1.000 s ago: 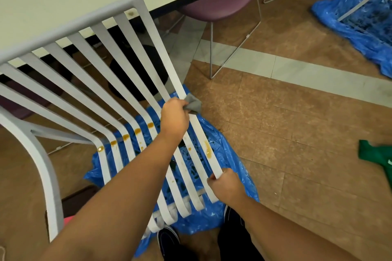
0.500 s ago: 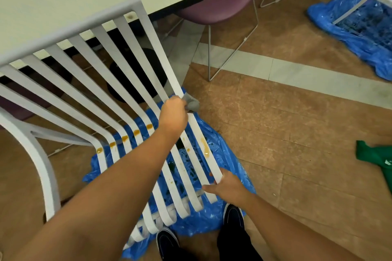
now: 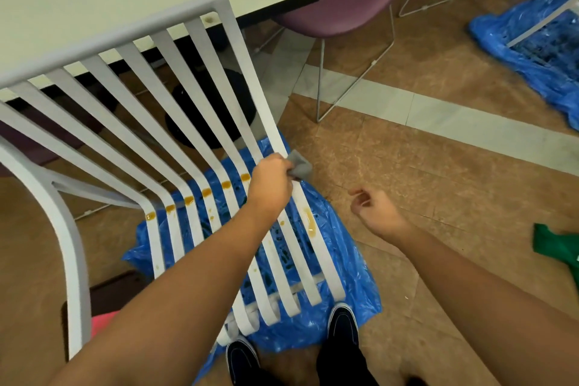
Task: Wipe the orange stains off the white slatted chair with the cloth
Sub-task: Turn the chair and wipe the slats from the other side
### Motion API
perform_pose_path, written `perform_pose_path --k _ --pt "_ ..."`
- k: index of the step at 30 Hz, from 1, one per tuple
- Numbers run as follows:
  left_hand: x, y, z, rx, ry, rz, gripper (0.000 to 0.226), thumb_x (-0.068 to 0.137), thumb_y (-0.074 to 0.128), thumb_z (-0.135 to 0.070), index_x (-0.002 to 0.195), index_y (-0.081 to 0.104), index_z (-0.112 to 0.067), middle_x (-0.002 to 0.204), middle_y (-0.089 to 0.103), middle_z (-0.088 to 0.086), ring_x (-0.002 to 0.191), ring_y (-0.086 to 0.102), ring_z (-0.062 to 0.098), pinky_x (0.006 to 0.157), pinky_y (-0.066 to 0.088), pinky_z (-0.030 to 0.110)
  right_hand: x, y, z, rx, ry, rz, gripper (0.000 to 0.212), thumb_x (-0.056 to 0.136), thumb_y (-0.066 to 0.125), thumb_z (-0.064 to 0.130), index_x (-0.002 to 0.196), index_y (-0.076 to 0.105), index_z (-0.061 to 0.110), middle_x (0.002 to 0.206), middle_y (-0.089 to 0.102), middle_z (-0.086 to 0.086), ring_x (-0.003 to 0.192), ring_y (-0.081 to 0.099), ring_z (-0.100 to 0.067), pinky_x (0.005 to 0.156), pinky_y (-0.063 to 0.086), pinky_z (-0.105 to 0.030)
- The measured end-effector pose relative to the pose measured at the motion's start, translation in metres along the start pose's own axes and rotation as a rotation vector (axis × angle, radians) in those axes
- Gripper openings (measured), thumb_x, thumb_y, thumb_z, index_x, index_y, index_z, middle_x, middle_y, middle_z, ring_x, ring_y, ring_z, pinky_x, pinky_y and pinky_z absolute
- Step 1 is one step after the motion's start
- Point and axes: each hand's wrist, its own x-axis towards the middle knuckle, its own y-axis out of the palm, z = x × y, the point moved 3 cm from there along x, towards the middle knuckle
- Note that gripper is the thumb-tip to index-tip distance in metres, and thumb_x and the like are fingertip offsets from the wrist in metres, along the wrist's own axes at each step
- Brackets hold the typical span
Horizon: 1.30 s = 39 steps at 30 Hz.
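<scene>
Right hand (image 3: 376, 213) now off chair (image 3: 219, 72), loosely curled, empty; left hand (image 3: 271, 188) grips cloth (image 3: 300, 166) against it.

The brown tiled floor (image 3: 438, 182) is crossed by a pale band (image 3: 470, 122) beyond the right hand (image 3: 376, 210); a crumpled blue plastic sheet (image 3: 354, 276) lies on it beneath the left hand (image 3: 271, 188); a second blue sheet (image 3: 495, 28) lies far beyond the right hand; a green fabric piece (image 3: 554, 244) lies to that hand's right; two dark shoes (image 3: 343, 323) stand nearer the person than both hands.
</scene>
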Motion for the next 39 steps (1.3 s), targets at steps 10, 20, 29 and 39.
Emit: perform_pose_path --k 10,20,29,39 --pt "-0.047 0.005 0.011 -0.371 0.041 0.05 0.029 0.082 0.075 -0.009 0.109 0.069 -0.019 0.104 0.058 -0.005 0.092 0.057 0.007 0.079 0.043 0.01 0.022 0.04 0.091 -0.719 -0.73 0.167 0.044 0.083 0.069 0.049 0.123 0.061 0.031 0.113 0.063 0.009 0.107 0.055 -0.016 0.091 0.048 -0.04" --pt "-0.022 -0.042 0.029 -0.344 -0.057 -0.105 0.012 0.083 0.072 -0.015 0.089 0.066 -0.023 0.086 0.059 -0.01 0.076 0.056 0.006 0.069 0.054 0.03 0.042 0.01 0.154 -0.81 -0.882 -0.013 0.02 0.093 0.061 0.028 0.109 0.074 0.027 0.106 0.071 0.007 0.102 0.062 -0.019 0.09 0.048 -0.043" --pt "0.002 -0.021 0.027 -0.078 0.054 -0.091 0.014 0.086 0.062 -0.007 0.098 0.062 -0.013 0.103 0.058 0.005 0.102 0.054 0.028 0.069 0.048 0.04 0.041 0.035 0.161 -0.904 -0.624 -0.011 0.033 0.085 0.054 0.028 0.113 0.071 0.024 0.116 0.068 0.002 0.115 0.057 -0.022 0.103 0.04 -0.041" --pt "-0.051 0.028 0.061 -0.555 -0.203 -0.034 0.043 0.086 0.066 -0.01 0.123 0.054 -0.027 0.112 0.052 -0.009 0.095 0.055 0.011 0.079 0.049 0.028 0.04 0.098 0.129 -0.574 -0.026 -0.005 0.05 0.1 0.053 0.041 0.131 0.045 0.003 0.122 0.061 -0.02 0.109 0.062 -0.036 0.088 0.052 -0.041"
